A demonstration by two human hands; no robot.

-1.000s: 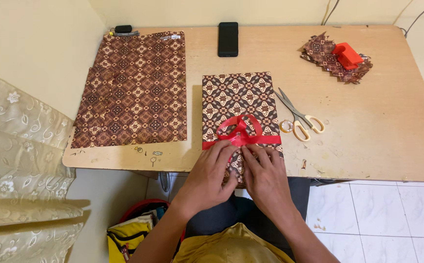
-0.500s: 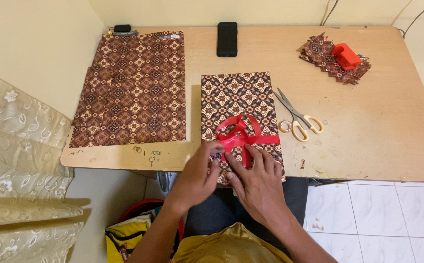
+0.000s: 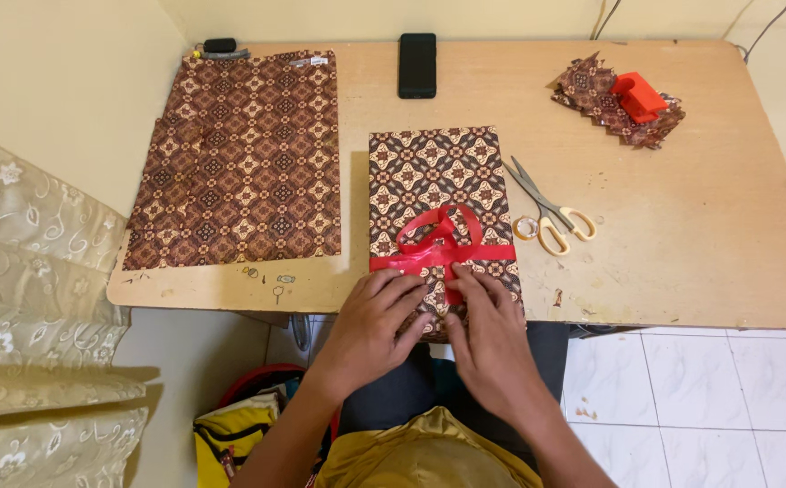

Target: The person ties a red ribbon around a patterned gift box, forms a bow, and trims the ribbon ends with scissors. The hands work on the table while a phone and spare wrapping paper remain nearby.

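We see the left hand (image 3: 373, 318) and right hand (image 3: 486, 323) resting on the near end of the wrapped box (image 3: 438, 194), fingers bent and pressing its paper beside the red ribbon (image 3: 441, 248). The box lies at the table's (image 3: 700, 235) front edge, with scissors (image 3: 547, 210) just right of it.

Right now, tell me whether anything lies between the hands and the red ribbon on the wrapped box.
Nothing visible does. The left hand and right hand both rest on the wrapped box, fingertips right at the red ribbon. The scissors and tape roll lie off to the right.
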